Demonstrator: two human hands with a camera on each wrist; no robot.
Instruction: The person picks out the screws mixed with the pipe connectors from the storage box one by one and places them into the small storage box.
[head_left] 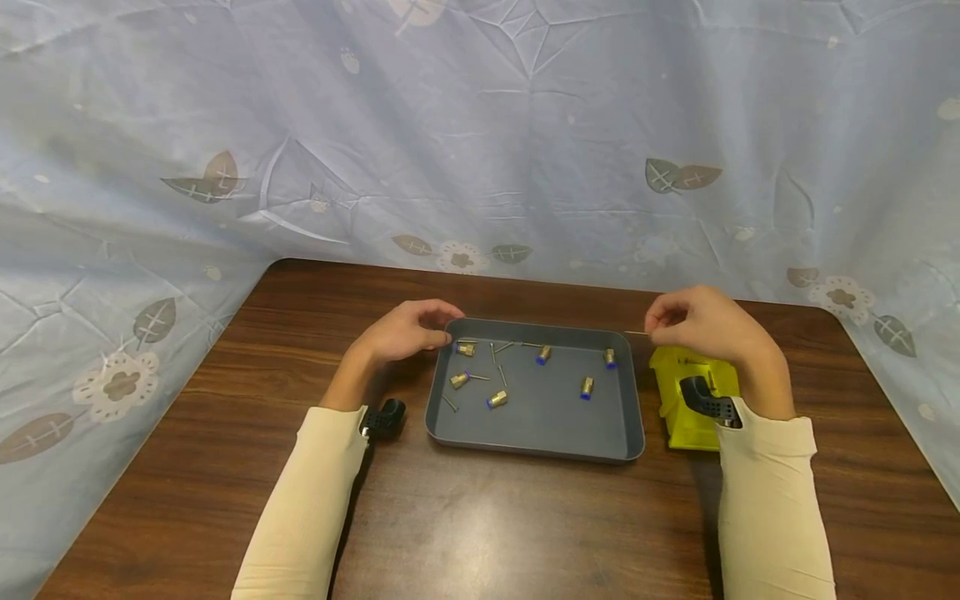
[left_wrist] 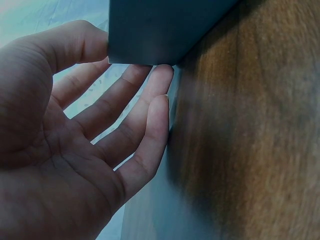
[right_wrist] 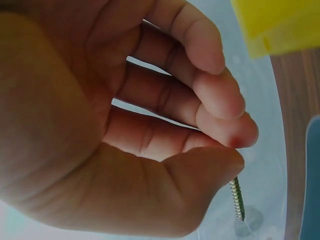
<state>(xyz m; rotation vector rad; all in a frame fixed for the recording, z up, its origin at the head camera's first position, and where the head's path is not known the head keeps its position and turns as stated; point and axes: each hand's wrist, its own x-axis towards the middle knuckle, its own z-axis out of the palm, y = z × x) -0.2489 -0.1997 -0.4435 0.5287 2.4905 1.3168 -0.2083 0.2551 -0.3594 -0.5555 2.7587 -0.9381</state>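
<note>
My left hand [head_left: 406, 330] holds the back left corner of a shallow grey tray [head_left: 536, 450], thumb at the rim and fingers around the corner. In the left wrist view, the fingertips meet the tray's outer wall [left_wrist: 150, 32]. My right hand [head_left: 701, 321] pinches a thin screw [right_wrist: 237, 200] between thumb and forefinger, its threaded end sticking out. That hand hovers above the back of a yellow bin [head_left: 690, 429], the screw pointing toward the tray's back right corner. Inside the tray lie several brass fittings with blue collars [head_left: 497, 400] and several loose screws [head_left: 502, 376], mostly in the left half.
More screws [head_left: 696, 362] show inside the yellow bin, partly covered by the right hand and wrist. The brown wooden table [head_left: 480, 533] carries everything. A pale patterned cloth [head_left: 480, 150] hangs behind the table and along its sides.
</note>
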